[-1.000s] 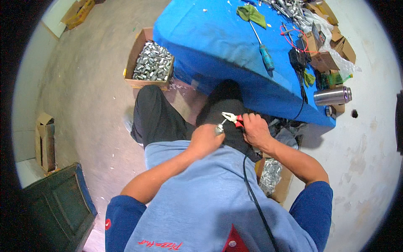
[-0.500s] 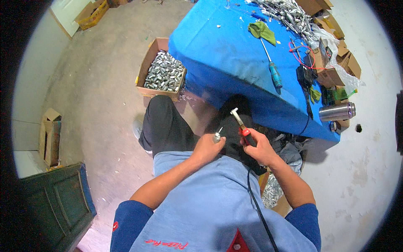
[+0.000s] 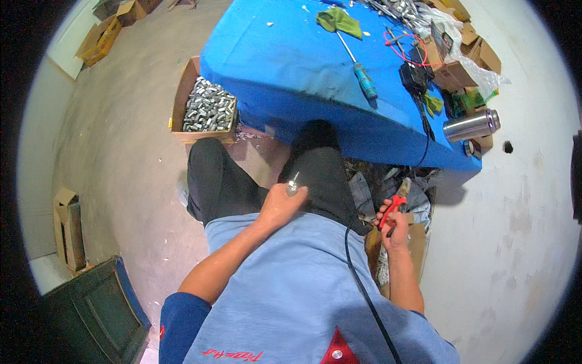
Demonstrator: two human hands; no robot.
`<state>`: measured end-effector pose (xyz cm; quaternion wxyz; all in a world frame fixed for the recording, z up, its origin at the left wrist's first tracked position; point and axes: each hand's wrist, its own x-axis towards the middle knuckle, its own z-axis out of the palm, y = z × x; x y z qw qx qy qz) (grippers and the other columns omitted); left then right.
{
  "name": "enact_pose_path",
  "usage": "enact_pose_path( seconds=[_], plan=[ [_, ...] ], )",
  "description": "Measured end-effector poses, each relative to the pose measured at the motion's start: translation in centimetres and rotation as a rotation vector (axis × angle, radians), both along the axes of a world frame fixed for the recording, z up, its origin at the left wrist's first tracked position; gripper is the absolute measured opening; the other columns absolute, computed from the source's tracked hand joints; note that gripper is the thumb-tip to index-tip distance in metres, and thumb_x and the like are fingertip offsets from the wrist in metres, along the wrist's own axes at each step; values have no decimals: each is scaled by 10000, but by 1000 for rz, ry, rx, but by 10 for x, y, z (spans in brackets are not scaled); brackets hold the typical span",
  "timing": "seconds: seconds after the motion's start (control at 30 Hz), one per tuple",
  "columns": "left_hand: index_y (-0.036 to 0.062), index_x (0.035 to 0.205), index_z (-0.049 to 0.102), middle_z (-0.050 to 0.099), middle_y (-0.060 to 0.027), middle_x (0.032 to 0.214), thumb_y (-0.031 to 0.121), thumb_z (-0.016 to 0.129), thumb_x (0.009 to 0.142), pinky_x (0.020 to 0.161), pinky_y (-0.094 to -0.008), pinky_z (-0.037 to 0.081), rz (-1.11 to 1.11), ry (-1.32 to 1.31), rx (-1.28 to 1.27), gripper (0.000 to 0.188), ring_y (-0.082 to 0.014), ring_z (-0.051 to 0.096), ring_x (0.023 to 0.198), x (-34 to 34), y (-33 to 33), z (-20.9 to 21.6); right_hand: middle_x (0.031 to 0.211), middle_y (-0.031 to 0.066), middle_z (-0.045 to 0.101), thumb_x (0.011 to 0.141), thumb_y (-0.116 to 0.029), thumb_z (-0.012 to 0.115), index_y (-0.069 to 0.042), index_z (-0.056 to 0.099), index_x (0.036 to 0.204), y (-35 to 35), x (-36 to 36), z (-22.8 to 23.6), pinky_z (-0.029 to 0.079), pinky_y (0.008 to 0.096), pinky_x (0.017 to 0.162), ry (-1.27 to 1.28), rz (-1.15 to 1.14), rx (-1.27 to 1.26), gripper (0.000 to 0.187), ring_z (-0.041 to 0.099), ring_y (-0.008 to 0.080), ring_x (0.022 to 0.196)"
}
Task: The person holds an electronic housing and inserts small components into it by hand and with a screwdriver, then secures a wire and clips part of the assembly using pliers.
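Note:
My left hand is closed around a small silvery metal cylinder with a thin pin sticking up from its end. It is held above my lap, close to the dark trousers. Off to the right, my right hand grips a pair of pliers with red and black handles, the metal jaws pointing away from me. The pliers are over dark crumpled material and a cardboard box beside my right leg. Whether the jaws hold anything cannot be made out.
A blue-covered table stands ahead, bearing a screwdriver, a green cloth, a black adapter and a steel flask. Left of it, a cardboard box holds many small metal cylinders. A black cord runs down my front.
My right hand has carried the pliers away from my left hand, to the right and over the box beside my leg. The left hand still holds the metal cylinder. The view has shifted.

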<state>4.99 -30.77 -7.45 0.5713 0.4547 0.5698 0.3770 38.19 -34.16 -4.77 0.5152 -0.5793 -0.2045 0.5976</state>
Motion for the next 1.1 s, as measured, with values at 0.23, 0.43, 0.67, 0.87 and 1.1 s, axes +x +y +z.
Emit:
enact_pose_path(
  seconds=[0.23, 0.43, 0.67, 0.87, 1.1],
  plan=[
    [14, 622, 519, 463, 37, 563, 270, 616, 906, 475, -333, 330, -76, 45, -28, 394, -66, 391, 552, 7, -1, 4, 975, 135, 620, 765, -170, 525, -50, 562, 995, -56, 116, -47, 504, 424, 811, 352, -569, 39, 262, 606, 282, 920],
    [-12, 648, 551, 470, -12, 536, 301, 610, 908, 480, -360, 347, -119, 128, 22, 412, -90, 409, 540, 11, -2, 10, 1120, 167, 627, 743, -122, 536, -55, 573, 1146, -36, 41, -22, 516, 393, 831, 128, 69, -100, 409, 638, 313, 953],
    [-21, 669, 564, 481, -38, 530, 328, 617, 910, 486, -363, 362, -160, 189, 64, 427, -98, 420, 532, 8, -4, 13, 1150, 262, 591, 756, -133, 521, 34, 479, 1276, 9, -86, 76, 483, 419, 888, -1067, 1027, 239, 548, 606, 383, 1009],
    [-34, 700, 569, 480, -37, 539, 311, 616, 916, 486, -350, 360, -136, 168, 89, 410, -93, 417, 539, 4, -5, 11, 1042, 282, 596, 775, -207, 541, 22, 474, 1245, 36, -110, 97, 458, 492, 876, -1079, 1312, 236, 526, 569, 450, 997],
    [-33, 714, 576, 466, -27, 548, 300, 614, 922, 489, -339, 357, -119, 120, 56, 394, -85, 410, 551, 1, -6, 7, 1057, 274, 600, 779, -225, 549, 24, 481, 1223, 53, -114, 103, 458, 491, 871, -1043, 1385, 152, 513, 570, 441, 1007]
  ],
)
